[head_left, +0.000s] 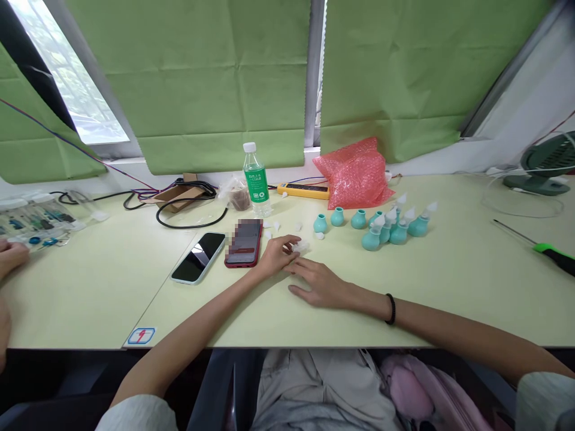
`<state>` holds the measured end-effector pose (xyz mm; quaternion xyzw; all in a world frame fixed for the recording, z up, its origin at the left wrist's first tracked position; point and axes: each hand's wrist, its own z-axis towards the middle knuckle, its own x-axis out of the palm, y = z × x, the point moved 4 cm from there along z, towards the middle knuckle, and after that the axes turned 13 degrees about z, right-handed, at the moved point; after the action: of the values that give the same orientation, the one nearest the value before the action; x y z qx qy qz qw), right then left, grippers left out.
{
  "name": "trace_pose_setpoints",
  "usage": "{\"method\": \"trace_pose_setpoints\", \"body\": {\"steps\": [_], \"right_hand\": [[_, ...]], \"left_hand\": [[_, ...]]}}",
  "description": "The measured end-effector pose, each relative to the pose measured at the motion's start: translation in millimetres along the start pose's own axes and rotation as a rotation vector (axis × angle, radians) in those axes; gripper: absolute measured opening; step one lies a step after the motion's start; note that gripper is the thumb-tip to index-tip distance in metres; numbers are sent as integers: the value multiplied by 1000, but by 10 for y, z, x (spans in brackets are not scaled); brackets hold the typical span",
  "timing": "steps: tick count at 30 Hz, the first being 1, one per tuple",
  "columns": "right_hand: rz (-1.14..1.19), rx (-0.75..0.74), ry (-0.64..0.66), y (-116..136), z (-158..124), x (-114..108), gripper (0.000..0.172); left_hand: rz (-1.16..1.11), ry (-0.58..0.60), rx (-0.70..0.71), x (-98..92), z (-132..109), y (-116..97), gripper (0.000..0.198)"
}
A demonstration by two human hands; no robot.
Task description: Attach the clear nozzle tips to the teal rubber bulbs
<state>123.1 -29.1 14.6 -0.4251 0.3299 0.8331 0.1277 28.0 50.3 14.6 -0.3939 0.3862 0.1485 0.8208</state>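
Pinching tight, the left hand (pixel 277 254) has its grip on what looks like a small clear cap (pixel 300 245), low on the desk (pixel 449 287) just right of the red phone (pixel 244 242). Right hand (pixel 320 284) lies flat beside it, fingers loosely spread, teal bulbs (pixel 359 219) lined up beyond.

The plastic cap (pixel 300 245) is small, whitish and see-through; its exact shape is too small to make out. It sits low on the table (pixel 449 287), about midway between the near and far edges and a little left of the middle. The fingertips of the left hand (pixel 278 254) pinch its left side.
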Motion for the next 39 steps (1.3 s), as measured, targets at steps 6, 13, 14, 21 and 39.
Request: {"method": "trace_pose_setpoints", "body": {"steps": [6, 13, 14, 21, 39], "right_hand": [[-114, 145, 168, 39, 165, 96, 48], [-82, 61, 205, 32, 284, 206, 25], [-65, 56, 185, 20, 272, 207, 24], [304, 70, -184, -157, 44, -60, 17], [1210, 733, -456, -768, -198, -264, 22]], "left_hand": [[-118, -183, -75, -180, 40, 49, 24], [-177, -110, -125, -110, 61, 128, 26], [-185, -94, -135, -99, 62, 139, 26], [-325, -9, -132, -89, 47, 56, 23], [-556, 187, -176, 42, -31, -139, 31]]}}
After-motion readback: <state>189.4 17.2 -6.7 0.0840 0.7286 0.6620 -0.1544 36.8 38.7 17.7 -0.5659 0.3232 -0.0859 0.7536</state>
